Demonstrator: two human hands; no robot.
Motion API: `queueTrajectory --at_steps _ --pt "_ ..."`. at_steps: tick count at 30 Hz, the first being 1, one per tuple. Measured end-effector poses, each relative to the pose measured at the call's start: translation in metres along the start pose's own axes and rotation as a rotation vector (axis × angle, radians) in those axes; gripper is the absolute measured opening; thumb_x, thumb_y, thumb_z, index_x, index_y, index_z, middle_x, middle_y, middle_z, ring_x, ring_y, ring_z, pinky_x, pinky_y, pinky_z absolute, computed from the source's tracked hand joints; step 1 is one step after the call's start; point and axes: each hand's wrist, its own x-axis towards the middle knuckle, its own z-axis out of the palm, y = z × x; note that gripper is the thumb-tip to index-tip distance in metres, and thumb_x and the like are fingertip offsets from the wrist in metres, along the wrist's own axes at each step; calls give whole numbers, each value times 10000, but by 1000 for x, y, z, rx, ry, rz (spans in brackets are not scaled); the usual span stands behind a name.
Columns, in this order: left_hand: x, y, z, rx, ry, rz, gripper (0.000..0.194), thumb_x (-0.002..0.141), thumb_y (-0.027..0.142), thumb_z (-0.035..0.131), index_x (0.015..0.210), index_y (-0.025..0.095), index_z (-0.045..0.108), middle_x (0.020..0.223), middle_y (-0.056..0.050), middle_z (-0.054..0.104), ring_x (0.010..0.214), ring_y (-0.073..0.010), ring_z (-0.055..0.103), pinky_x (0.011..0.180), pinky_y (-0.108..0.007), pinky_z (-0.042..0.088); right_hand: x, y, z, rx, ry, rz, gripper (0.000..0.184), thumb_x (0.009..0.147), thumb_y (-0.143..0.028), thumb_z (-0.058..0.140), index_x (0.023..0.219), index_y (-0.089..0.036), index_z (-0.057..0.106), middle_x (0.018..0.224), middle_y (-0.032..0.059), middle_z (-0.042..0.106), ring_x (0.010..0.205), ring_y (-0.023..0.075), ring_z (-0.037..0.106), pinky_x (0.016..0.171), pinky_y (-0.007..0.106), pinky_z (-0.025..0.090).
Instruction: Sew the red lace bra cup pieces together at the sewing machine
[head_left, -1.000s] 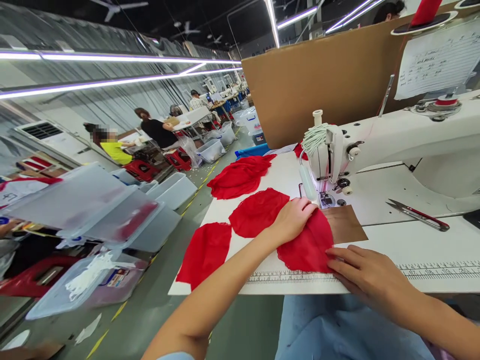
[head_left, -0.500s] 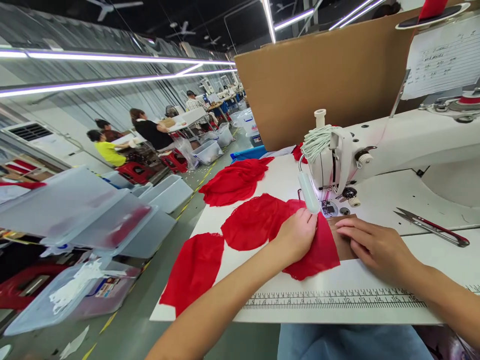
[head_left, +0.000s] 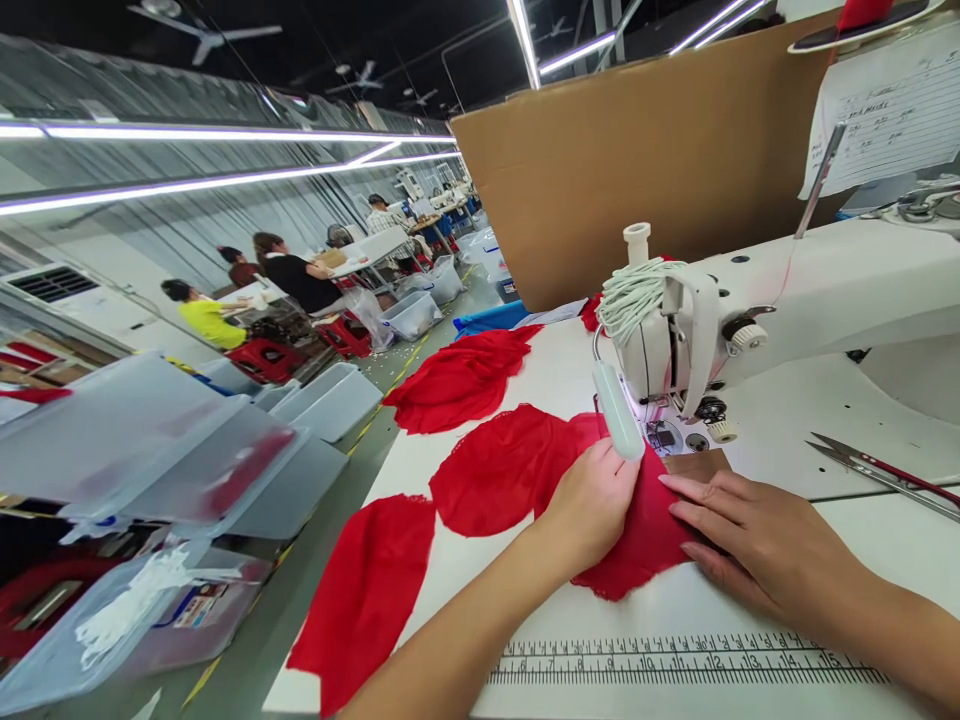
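Observation:
My left hand (head_left: 592,505) is closed, its fingers pinching a red fabric piece (head_left: 645,545) close to the needle area of a white sewing machine (head_left: 840,290). The fingertips are partly hidden behind a pale green lamp (head_left: 619,412). My right hand (head_left: 761,535) lies flat with fingers spread, its fingertips touching the right edge of the same fabric. Beneath that hand, a brown flat piece (head_left: 705,463) shows on the table. More red fabric pieces (head_left: 499,470) lie to the left of my hands.
Thread snips (head_left: 877,468) rest on the right of the machine bed. A ruler strip (head_left: 675,662) runs along the table's front edge. Behind the machine stands a cardboard panel (head_left: 637,180). Plastic bins (head_left: 262,480) fill the floor at left, with people seated farther back.
My right hand has shifted left from the brown piece onto the red fabric's edge. My left hand keeps its pinch. The view has tilted slightly, so the table appears lower.

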Motion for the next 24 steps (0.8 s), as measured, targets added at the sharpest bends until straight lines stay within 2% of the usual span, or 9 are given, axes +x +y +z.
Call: queueTrajectory --at_steps 6,12,24 --pt "2 -4 2 69 7 18 467 931 1 306 1294 121 574 1274 -178 660 1098 -282 636 901 -447 577 -3 2 3 30 -12 25 309 1025 -301 475 1220 -180 681 1052 120 776 859 266 668 655 398 565" --pt "3 -3 4 145 14 40 377 991 53 321 1202 77 634 1287 -201 655 1115 -289 628 933 -430 552 -3 1 6 4 -50 31 263 1031 -346 479 1097 -170 663 1138 150 739 855 272 631 671 411 525" --pt "7 -16 12 117 82 65 371 1044 130 324 1266 124 620 1322 -148 666 1208 -262 603 1026 -426 523 -2 2 9 15 -49 39 300 1029 -330 508 1184 -113 647 1160 182 718 881 283 595 709 419 538"
